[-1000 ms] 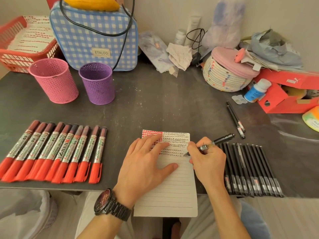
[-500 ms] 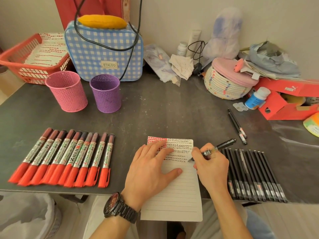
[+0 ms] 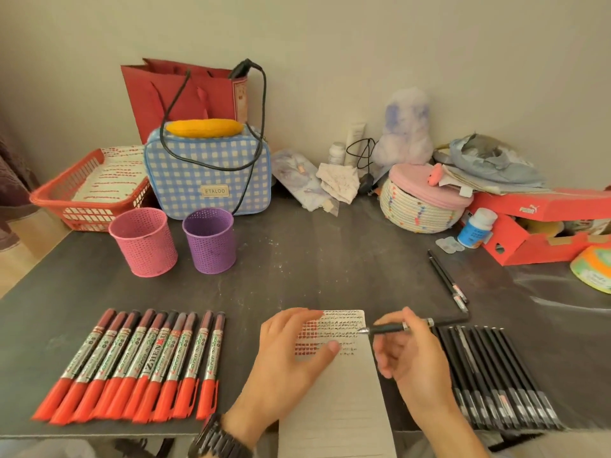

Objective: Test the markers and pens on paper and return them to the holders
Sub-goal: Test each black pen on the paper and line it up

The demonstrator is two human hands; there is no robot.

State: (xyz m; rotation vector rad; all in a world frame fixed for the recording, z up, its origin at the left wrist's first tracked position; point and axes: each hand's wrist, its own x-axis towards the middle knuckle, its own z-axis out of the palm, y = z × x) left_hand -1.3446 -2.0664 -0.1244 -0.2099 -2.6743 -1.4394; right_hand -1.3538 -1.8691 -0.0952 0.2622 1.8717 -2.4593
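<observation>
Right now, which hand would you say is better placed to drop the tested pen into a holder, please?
Probably the right hand: it already holds the black pen, while the left hand rests on the notepad. The purple holder and pink holder stand far left, though, so it must cross over.

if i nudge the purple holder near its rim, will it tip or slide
Probably tips or skids easily: the purple holder looks like thin perforated mesh and seems empty, so likely light. It stands upright, apart from the pink holder, so nothing braces it.
</observation>
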